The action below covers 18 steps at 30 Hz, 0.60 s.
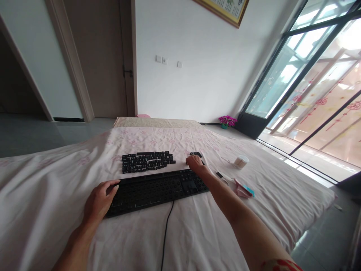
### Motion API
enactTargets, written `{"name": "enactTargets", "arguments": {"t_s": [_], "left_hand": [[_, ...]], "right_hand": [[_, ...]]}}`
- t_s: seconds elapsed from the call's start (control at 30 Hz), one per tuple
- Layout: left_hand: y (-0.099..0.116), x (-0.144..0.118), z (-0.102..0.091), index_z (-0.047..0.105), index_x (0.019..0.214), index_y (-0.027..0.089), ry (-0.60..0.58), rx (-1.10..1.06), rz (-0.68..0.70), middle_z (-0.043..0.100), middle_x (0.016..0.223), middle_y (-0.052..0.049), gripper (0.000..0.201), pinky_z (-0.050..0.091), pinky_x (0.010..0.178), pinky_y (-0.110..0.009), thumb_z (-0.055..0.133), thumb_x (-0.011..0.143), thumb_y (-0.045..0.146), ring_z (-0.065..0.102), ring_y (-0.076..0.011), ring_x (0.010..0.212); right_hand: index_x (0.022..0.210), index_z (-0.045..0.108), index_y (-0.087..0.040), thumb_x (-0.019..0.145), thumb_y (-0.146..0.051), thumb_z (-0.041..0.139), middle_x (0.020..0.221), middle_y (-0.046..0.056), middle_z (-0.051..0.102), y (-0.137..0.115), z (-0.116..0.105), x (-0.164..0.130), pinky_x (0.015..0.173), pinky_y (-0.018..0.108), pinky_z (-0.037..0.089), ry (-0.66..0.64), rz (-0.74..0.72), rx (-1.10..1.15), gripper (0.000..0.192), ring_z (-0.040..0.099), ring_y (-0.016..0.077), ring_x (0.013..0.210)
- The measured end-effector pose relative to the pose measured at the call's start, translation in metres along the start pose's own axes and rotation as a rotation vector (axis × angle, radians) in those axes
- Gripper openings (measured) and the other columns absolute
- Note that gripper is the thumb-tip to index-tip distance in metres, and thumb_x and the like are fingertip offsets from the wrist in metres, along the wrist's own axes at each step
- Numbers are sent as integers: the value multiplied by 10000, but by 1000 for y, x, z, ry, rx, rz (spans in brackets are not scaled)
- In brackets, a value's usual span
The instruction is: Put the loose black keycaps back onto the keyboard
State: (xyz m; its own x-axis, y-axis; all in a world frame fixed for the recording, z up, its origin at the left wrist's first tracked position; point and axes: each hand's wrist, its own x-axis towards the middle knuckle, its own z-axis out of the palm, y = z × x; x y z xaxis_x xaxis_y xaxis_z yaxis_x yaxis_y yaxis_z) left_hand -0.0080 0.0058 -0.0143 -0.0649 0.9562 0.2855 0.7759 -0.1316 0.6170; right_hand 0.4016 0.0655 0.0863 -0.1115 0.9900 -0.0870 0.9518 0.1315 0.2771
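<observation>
A black keyboard (pixel 158 190) lies on the bedsheet, bare of keycaps over most of its left and middle, with some keys still on at the right. My left hand (pixel 100 195) grips its left end, thumb and fingers at the back corner. Behind it, loose black keycaps (pixel 146 162) sit in rows. A smaller group of keycaps (pixel 196 154) lies to the right, where my right hand (pixel 195 163) reaches with curled, closed fingers. Whatever is between those fingertips is hidden. The keyboard's cable (pixel 167 229) runs toward me.
Right of the keyboard are a small dark-bristled brush (pixel 220 175), a pink-and-blue item (pixel 244 189) and a clear tub of cotton swabs (pixel 241 162), a single swab (pixel 225 160) beside it. The pale sheet (pixel 135 241) is wrinkled. Beyond stand a wall and glass doors.
</observation>
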Motion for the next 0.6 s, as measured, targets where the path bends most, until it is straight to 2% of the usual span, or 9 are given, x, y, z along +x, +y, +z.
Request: {"name": "enactTargets", "arguments": {"t_s": [0.17, 0.23, 0.3, 0.43, 0.6], "left_hand": [[1, 0, 0, 675, 1079, 246, -15, 2, -10, 678, 1138, -46, 366, 461, 937, -336, 458, 848, 428, 615, -231, 1060], [1, -1, 0, 672, 1085, 246, -22, 3, -17, 675, 1142, -49, 368, 461, 931, -340, 460, 848, 430, 613, -235, 1061], [1, -1, 0, 674, 1086, 243, -21, 9, -17, 675, 1143, -55, 369, 461, 928, -341, 461, 848, 429, 613, -240, 1060], [2, -1, 0, 676, 1081, 243, -14, 19, -14, 680, 1142, -53, 366, 466, 916, -331, 462, 846, 423, 617, -241, 1058], [4, -2, -1, 677, 1080, 247, -8, 25, -23, 679, 1146, -48, 370, 470, 909, -339, 456, 844, 425, 619, -242, 1052]], "right_hand": [[1100, 697, -259, 955, -318, 467, 1085, 53, 687, 7, 2, -40, 771, 231, 404, 91, -2, 89, 279, 607, 173, 1033], [1063, 711, -269, 955, -328, 471, 1015, 34, 689, 10, 7, -64, 743, 226, 384, 201, -68, 203, 269, 599, 164, 1009], [1069, 711, -273, 949, -313, 486, 973, 25, 684, 10, 13, -89, 746, 236, 374, 246, -121, 270, 258, 597, 157, 953], [982, 730, -266, 940, -297, 503, 898, 14, 666, 9, 21, -123, 725, 246, 360, 230, -176, 298, 233, 583, 151, 875], [887, 729, -258, 926, -281, 535, 850, 11, 650, 5, 27, -135, 721, 255, 343, 195, -195, 239, 199, 571, 154, 846]]}}
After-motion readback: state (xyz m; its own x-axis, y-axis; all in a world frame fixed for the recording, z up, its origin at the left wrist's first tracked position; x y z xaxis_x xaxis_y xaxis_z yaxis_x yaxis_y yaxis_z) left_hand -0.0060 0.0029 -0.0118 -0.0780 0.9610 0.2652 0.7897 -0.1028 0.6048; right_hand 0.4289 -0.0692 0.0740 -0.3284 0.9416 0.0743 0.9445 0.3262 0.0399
